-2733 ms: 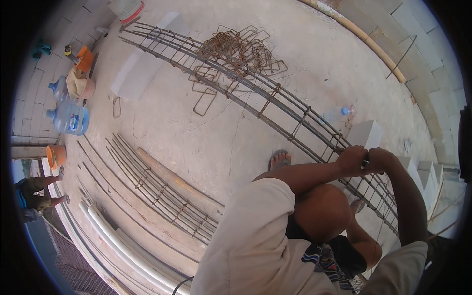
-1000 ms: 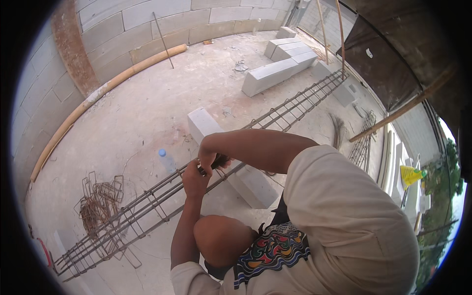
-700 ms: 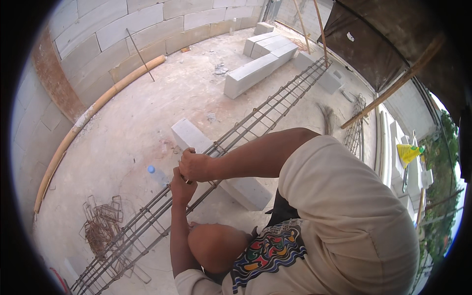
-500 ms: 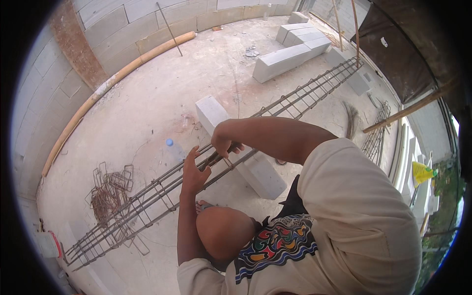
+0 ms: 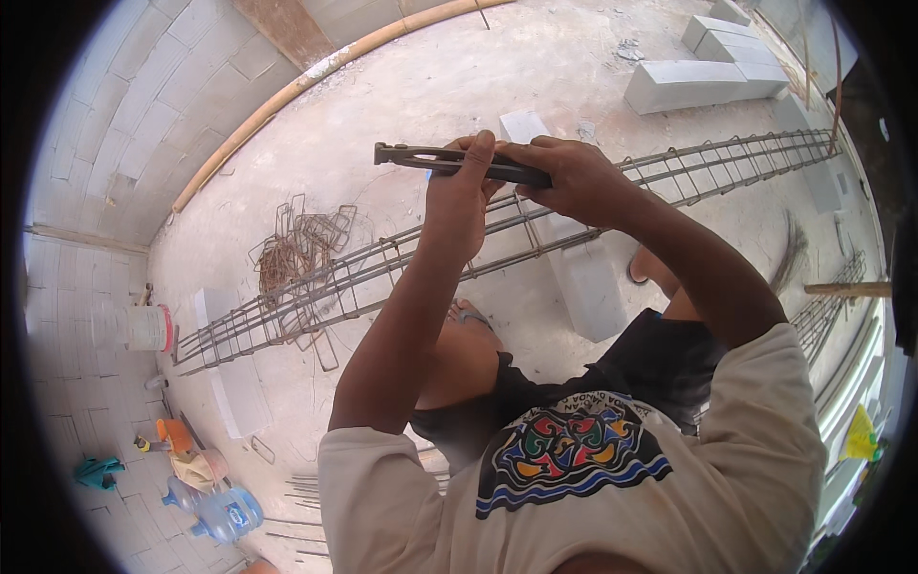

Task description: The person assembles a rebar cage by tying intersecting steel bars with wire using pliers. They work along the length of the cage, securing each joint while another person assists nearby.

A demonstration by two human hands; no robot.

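A pair of dark metal pincers (image 5: 413, 155) is held up level above the rebar cage, its jaws at the left end. My left hand (image 5: 457, 196) grips it about the middle, thumb along the top. My right hand (image 5: 574, 180) is closed on the handle end. Below them the long rebar cage (image 5: 287, 304), bars joined by square stirrups, lies across pale blocks. One white block (image 5: 591, 287) supports it near my feet. Neither hand touches the cage. My hands hide part of the handles.
Loose wire stirrups (image 5: 296, 251) are heaped behind the cage. White blocks (image 5: 684, 86) stand far right. Left are a clear bucket (image 5: 143, 328) and a blue water jug (image 5: 229, 514). A bamboo pole (image 5: 258, 113) lies along the block wall. Another cage (image 5: 830, 304) lies right.
My hands have risen from the cage and come together on the pincers, now in plain sight. My body has straightened and the view has swung left.
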